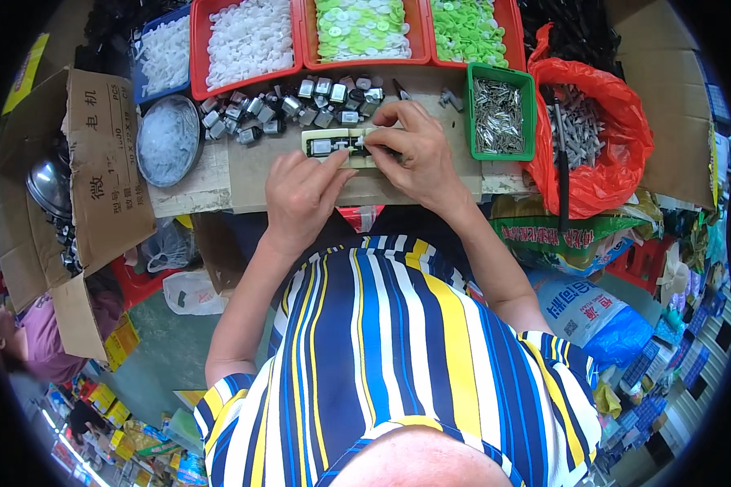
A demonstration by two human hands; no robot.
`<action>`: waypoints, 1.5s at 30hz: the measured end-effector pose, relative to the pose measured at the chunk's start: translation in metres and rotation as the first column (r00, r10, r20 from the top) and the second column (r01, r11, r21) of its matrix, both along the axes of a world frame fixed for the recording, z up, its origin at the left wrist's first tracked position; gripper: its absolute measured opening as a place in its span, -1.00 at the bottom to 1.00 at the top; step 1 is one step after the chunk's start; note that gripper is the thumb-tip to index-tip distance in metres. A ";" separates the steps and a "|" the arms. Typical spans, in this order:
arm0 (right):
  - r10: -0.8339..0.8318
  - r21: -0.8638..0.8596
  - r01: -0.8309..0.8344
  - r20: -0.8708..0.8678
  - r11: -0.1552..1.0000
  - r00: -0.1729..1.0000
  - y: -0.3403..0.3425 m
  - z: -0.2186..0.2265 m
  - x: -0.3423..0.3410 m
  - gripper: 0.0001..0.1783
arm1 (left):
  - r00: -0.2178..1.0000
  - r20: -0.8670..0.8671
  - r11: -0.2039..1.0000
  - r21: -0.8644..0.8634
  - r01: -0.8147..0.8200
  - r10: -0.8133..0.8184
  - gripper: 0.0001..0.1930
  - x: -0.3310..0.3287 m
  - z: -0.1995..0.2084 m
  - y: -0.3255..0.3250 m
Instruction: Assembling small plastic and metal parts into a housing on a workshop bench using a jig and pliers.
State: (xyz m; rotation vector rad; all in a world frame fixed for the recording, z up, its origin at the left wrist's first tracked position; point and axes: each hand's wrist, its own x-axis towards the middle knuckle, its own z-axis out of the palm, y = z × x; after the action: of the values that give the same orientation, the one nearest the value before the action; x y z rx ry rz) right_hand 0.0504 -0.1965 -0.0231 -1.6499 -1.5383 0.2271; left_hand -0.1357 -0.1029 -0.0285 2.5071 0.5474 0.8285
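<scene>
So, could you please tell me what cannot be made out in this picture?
Head view: right end of the cream rectangular casing, covered by the bare right hand.
Head view: whatever lies in that hand's pinch, too small and partly finger-covered.
Head view: lower pieces in the crumpled red plastic bag, buried under the upper grey metallic pieces.

Cream rect. holder [330, 134] on worktop [256, 183], long side L-R, silver motor [321, 147] in L end

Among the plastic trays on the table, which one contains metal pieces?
The green tray, left of the red bag: it holds metal pieces, whereas the red trays and blue tray hold white or green ones.
</scene>
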 end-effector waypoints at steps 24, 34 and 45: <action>0.069 -0.057 -0.058 0.238 0.997 0.969 -0.010 0.004 -0.002 -0.76 | 0.969 -0.196 0.876 0.429 0.220 -0.147 -0.68 0.008 -0.006 0.001; -0.435 -0.014 0.444 0.184 0.896 0.882 -0.070 0.043 0.111 -0.83 | 0.964 -0.193 0.903 0.357 0.240 -0.180 -0.64 0.001 -0.004 0.007; -0.600 -0.178 0.841 0.626 0.512 0.498 -0.156 -0.016 0.316 -0.60 | 0.985 -0.052 0.979 0.112 0.170 -0.165 -0.66 0.000 0.029 0.035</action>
State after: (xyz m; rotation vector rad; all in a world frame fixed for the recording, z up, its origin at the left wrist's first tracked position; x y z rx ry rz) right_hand 0.3667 -0.3527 -0.0388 -2.8080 -0.9312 -0.3819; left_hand -0.1355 -0.0681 0.0005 2.6384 0.3030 0.7637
